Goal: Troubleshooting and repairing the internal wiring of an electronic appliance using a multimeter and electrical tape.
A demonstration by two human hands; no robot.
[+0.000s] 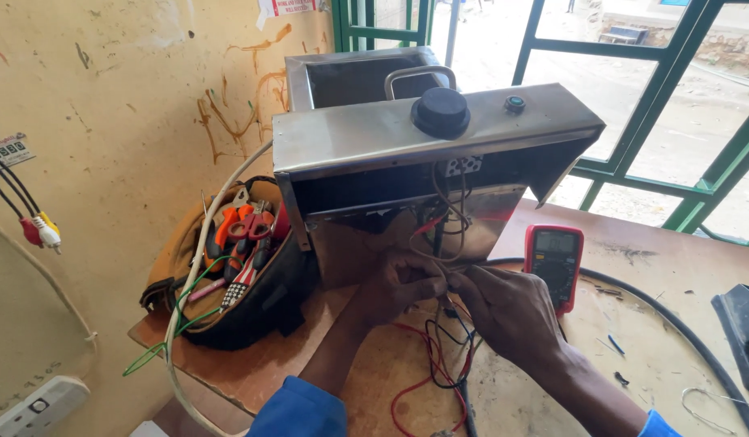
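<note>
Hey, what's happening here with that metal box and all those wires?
A person is working at the open underside of a stainless steel appliance housing on a wooden table. Both the left hand and the right hand pinch thin wires hanging out of it. A red multimeter lies beside the right hand, and a tool bag stuffed with pliers and screwdrivers sits to the left.

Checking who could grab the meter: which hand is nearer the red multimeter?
Right. The right hand lies just beside the red multimeter; the left hand is farther off, across the wires.
</note>
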